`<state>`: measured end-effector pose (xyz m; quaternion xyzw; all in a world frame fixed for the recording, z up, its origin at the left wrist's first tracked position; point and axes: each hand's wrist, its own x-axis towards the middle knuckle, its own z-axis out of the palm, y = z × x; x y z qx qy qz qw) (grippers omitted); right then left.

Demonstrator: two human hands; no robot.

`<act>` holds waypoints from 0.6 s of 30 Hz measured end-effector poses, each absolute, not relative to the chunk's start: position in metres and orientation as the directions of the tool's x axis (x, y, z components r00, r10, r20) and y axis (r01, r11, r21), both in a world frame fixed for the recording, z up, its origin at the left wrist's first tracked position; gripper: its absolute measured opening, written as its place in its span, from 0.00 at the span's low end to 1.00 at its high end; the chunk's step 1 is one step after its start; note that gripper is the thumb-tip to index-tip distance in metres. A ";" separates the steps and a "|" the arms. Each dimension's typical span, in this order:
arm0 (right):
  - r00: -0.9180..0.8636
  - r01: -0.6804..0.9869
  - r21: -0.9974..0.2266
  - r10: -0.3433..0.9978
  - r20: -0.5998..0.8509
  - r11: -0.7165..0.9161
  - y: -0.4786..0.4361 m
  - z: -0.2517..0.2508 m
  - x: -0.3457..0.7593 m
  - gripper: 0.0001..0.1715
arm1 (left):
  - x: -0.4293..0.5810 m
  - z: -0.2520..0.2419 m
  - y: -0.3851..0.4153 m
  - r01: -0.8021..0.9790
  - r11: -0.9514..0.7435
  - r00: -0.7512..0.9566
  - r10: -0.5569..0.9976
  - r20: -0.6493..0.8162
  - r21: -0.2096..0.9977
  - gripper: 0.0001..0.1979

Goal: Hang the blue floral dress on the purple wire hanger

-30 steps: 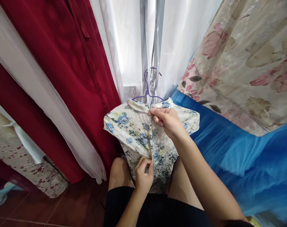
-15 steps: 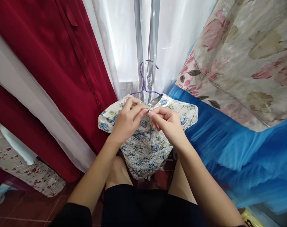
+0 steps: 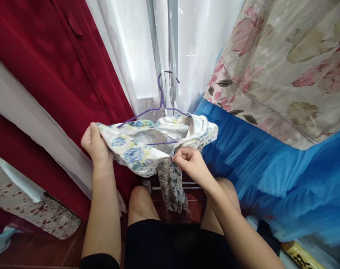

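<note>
A shirt drapes a hanger. Left hand clutches its shoulder edge; right hand pinches the neckline

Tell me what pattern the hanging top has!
The top has blue flowers and yellow touches on white, clearest in the head view.

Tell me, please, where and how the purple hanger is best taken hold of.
Probably pinch the purple hanger by its neck, below the hook, coming from the person's side. The neck stands upright and bare above the floral garment, while the sloping arms run partly into the cloth.
</note>
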<state>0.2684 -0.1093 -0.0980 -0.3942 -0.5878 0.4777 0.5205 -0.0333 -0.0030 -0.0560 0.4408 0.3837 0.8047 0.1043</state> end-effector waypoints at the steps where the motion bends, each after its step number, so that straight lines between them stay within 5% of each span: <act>1: -0.156 -0.037 -0.973 0.960 0.232 0.229 -0.113 -0.100 0.267 0.12 | -0.040 -0.073 0.001 0.085 -0.657 -0.638 0.542 0.547 0.750 0.19; 6: -0.088 -0.090 -0.983 0.982 0.167 0.159 -0.128 -0.124 0.266 0.09 | -0.009 -0.160 -0.015 -0.229 -0.570 -0.703 0.657 0.270 0.789 0.20; 12: 0.074 -0.133 -0.988 0.995 0.063 0.072 -0.152 -0.194 0.299 0.13 | 0.071 -0.196 -0.080 -0.358 -0.503 -0.559 0.790 0.250 0.787 0.24; 15: -0.102 0.094 -0.995 0.995 0.009 0.019 -0.168 -0.208 0.314 0.10 | 0.108 -0.167 -0.111 -0.146 -0.464 -0.315 0.859 0.404 0.874 0.18; 18: -0.246 0.175 -0.983 0.969 0.009 0.053 -0.184 -0.197 0.318 0.11 | 0.144 -0.130 -0.134 0.203 -0.533 0.148 0.846 0.513 0.821 0.14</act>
